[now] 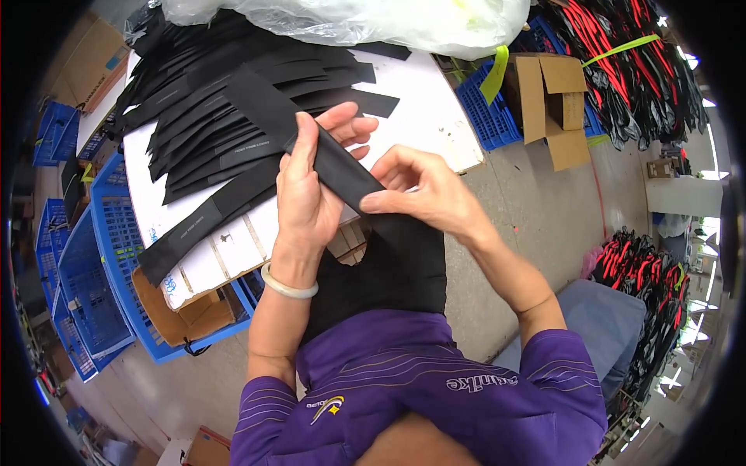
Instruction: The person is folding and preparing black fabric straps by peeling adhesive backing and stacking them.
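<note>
A flat black fabric strip (342,175) runs slantwise between my hands, its upper part stretching back toward the pile. My left hand (305,182), palm up with a pale bangle (289,284) on the wrist, supports the strip, thumb on top and fingertips showing past its far edge. On the right, my right hand (423,190) pinches the strip's near end between thumb and fingers. Beyond them, a spread pile of black fabric strips (210,116) covers much of the white table (435,116). One separate strip (198,225) hangs over the table's near left edge.
Clear plastic bagging (365,19) lies across the far side. Blue crates (116,256) stand on the left, one holding a cardboard box (198,314). Right of the table are an open carton (556,109), a blue crate (486,109) and black-and-red bundles (622,62).
</note>
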Tool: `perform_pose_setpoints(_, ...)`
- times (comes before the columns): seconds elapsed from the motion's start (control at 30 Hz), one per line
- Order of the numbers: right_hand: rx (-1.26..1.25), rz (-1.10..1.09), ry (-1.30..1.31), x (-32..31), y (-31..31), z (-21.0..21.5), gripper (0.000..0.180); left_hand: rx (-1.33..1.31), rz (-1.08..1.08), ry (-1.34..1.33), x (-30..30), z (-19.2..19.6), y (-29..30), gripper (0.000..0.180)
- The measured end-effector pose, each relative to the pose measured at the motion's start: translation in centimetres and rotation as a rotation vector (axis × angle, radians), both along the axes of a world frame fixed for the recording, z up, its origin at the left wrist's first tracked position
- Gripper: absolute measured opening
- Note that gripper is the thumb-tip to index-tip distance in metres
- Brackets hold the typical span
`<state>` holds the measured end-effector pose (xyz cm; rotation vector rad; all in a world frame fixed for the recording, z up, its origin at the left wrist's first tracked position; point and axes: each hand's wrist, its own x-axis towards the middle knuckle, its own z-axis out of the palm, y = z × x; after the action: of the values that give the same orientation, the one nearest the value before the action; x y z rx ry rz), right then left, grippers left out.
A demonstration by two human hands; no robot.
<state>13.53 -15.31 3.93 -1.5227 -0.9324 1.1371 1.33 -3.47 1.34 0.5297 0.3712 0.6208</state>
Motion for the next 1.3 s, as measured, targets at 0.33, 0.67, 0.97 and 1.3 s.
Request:
perform_pose_setpoints(0.33, 0.055, -0.034, 0.255, -0.4, -0.8, -1.3, 0.014, 0.110, 0.019, 0.063, -1.1, -0.4, -0.1, 0.060)
perform_pose_setpoints(0.67, 0.640, 0.022, -1.339, 4.6, -1.6, -7.7, 0.018, 1.670, 0.049, 0.583, -4.4, -2.4, -6.6, 0.043)
perform_pose_setpoints(0.97, 0.410, 0.019, -1.269, 4.9, -5.0, -10.3, 0.040, 1.923, -0.034, 0.918, -4.3, -5.8, -4.0, 0.057)
perform_pose_setpoints(1.3, 0.424, -0.018, -1.295, 4.7, -5.3, -11.7, 0.045, 1.979, -0.089, 0.986, -2.4, -6.8, -6.3, 0.068)
